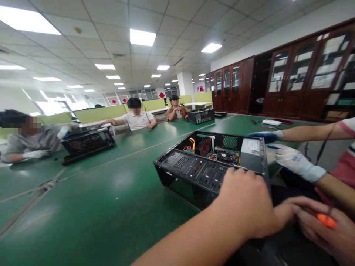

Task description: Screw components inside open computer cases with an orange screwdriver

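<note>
An open black computer case (191,173) lies on the green table, with cables, a fan and a silver-grey power supply (252,151) inside. My left hand (246,201) is closed over the case's near right edge, fingers curled onto its top. At the lower right, my right hand (318,225) is closed around an orange-handled screwdriver (327,221), partly hidden by the fingers. The left thumb reaches close to the right hand; whether they touch I cannot tell. Beyond the case's right side are a co-worker's gloved hands (298,160), one near its far corner.
Across the green table (91,199), people sit by another black case (88,142) at left and a third case (201,115) farther back. A white power strip (271,122) lies at the far right. Wooden cabinets (244,85) line the right wall.
</note>
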`<state>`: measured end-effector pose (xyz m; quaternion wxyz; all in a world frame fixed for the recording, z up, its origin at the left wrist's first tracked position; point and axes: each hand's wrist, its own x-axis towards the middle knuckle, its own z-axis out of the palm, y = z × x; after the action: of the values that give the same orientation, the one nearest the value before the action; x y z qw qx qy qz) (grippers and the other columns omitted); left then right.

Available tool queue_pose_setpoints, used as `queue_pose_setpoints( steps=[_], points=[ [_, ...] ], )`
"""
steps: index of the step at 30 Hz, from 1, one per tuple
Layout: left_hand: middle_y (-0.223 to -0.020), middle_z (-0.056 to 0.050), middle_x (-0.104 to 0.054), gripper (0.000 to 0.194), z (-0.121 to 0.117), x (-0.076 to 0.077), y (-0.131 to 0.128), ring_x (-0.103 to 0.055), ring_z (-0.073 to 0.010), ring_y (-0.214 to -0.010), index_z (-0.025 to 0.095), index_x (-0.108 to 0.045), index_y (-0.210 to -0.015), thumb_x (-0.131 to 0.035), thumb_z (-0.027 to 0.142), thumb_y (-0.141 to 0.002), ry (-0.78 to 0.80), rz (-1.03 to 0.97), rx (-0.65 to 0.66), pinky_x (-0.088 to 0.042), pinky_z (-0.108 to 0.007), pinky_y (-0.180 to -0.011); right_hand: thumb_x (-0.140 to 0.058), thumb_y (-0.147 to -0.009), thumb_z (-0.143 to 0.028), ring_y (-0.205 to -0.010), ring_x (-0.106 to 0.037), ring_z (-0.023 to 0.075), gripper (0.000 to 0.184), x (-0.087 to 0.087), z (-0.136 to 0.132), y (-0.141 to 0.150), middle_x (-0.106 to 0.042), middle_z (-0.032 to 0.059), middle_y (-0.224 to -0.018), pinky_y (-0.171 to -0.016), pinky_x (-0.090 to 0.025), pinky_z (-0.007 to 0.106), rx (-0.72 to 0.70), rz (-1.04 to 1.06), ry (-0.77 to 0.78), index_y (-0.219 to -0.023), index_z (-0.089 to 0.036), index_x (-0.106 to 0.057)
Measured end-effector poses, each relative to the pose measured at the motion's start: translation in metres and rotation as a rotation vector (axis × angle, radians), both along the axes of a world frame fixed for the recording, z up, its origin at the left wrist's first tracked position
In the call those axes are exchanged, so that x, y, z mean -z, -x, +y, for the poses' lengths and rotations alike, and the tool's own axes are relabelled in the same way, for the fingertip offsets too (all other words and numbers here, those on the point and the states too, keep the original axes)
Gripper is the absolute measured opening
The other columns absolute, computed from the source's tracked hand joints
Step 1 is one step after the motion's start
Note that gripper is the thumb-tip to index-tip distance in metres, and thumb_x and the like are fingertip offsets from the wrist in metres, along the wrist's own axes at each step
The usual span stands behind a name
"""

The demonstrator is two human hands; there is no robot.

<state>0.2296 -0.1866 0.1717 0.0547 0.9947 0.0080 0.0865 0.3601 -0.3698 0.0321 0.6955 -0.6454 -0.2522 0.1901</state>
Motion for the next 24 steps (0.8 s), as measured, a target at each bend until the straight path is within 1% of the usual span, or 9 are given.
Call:
queue_pose_setpoints(
  steps=[2,5,7,10,13,16,19,21,24],
  points=[
    [-0.128,-0.032,-0.064,0.071,-0.027,0.008,-0.036,-0.061,-0.0431,-0.117,0.006,-0.065,-0.126,-0.044,0.064,-0.091,-0.097,0.098,-0.052,-0.041,-0.064,-0.101,-0.084,-0.068,-0.05,-0.039,-0.049,0.0128,0.03,-0.006,0.014,-0.011,-0.062,0.0042,-0.063,-0.031,-0.034,0.024,0.158,0.022,-0.103,-0.089,-0.029,-0.075],
    [-0.151,-0.034,-0.042,0.085,-0.04,0.019,-0.069,-0.046,-0.0496,-0.133,0.007,-0.049,-0.144,-0.07,0.052,-0.074,-0.141,0.212,-0.151,-0.028,-0.074,-0.106,-0.079,-0.076,-0.046,-0.032,-0.037,0.0036,0.026,-0.017,0.025,-0.028,-0.061,-0.0004,-0.067,-0.031,-0.029,0.02,0.301,0.041,-0.333,-0.086,-0.023,-0.071],
    [-0.149,-0.034,-0.045,0.088,-0.035,0.021,-0.072,-0.043,-0.0486,-0.135,0.008,-0.049,-0.144,-0.073,0.048,-0.07,-0.124,0.239,-0.156,-0.023,-0.076,-0.108,-0.076,-0.079,-0.042,-0.029,-0.036,0.0019,0.023,-0.021,0.024,-0.038,-0.059,-0.0023,-0.065,-0.032,-0.031,0.019,0.292,0.097,-0.424,-0.082,-0.02,-0.069],
    [-0.136,-0.033,-0.056,0.083,-0.02,0.016,-0.056,-0.047,-0.0434,-0.129,0.005,-0.054,-0.138,-0.073,0.047,-0.07,-0.105,0.202,-0.109,-0.021,-0.074,-0.113,-0.073,-0.082,-0.039,-0.027,-0.035,0.0011,0.02,-0.017,0.022,-0.046,-0.058,-0.004,-0.063,-0.032,-0.032,0.018,0.244,0.185,-0.461,-0.083,-0.02,-0.068],
    [-0.13,-0.028,-0.061,0.076,0.001,0.007,-0.024,-0.05,-0.0402,-0.126,0.006,-0.057,-0.131,-0.076,0.043,-0.067,-0.101,0.165,-0.068,-0.026,-0.068,-0.115,-0.072,-0.084,-0.037,-0.027,-0.036,0.0012,0.018,-0.011,0.025,-0.043,-0.061,-0.0027,-0.066,-0.031,-0.031,0.017,0.223,0.193,-0.439,-0.086,-0.019,-0.069],
    [-0.127,-0.019,-0.065,0.06,0.031,-0.005,0.025,-0.056,-0.0382,-0.121,0.014,-0.063,-0.123,-0.078,0.034,-0.068,-0.096,0.145,0.001,-0.032,-0.062,-0.115,-0.072,-0.084,-0.037,-0.028,-0.036,0.0009,0.018,-0.011,0.031,-0.034,-0.062,-0.0021,-0.069,-0.032,-0.031,0.017,0.187,0.193,-0.419,-0.087,-0.019,-0.069],
    [-0.124,-0.01,-0.069,0.062,0.072,-0.017,0.091,-0.06,-0.035,-0.118,0.026,-0.065,-0.122,-0.081,0.021,-0.061,0.013,0.103,0.056,-0.036,-0.057,-0.114,-0.07,-0.084,-0.037,-0.029,-0.035,0.0004,0.017,-0.017,0.035,-0.029,-0.061,-0.0026,-0.07,-0.033,-0.03,0.018,0.13,0.192,-0.421,-0.088,-0.02,-0.069],
    [-0.125,-0.004,-0.07,0.067,0.103,-0.023,0.139,-0.061,-0.0321,-0.121,0.033,-0.066,-0.122,-0.077,0.011,-0.06,0.072,0.099,0.04,-0.037,-0.054,-0.116,-0.069,-0.084,-0.038,-0.029,-0.034,-0.0003,0.017,-0.024,0.039,-0.028,-0.059,-0.0033,-0.07,-0.034,-0.029,0.018,0.092,0.191,-0.426,-0.087,-0.021,-0.069],
    [-0.134,0.001,-0.068,0.074,0.153,-0.026,0.208,-0.059,-0.0285,-0.13,0.039,-0.064,-0.126,-0.069,0.004,-0.061,0.01,0.111,-0.048,-0.037,-0.053,-0.117,-0.07,-0.082,-0.038,-0.029,-0.033,-0.001,0.019,-0.033,0.058,-0.032,-0.06,-0.0036,-0.07,-0.034,-0.028,0.018,0.037,0.184,-0.41,-0.084,-0.02,-0.068]
  ],
)
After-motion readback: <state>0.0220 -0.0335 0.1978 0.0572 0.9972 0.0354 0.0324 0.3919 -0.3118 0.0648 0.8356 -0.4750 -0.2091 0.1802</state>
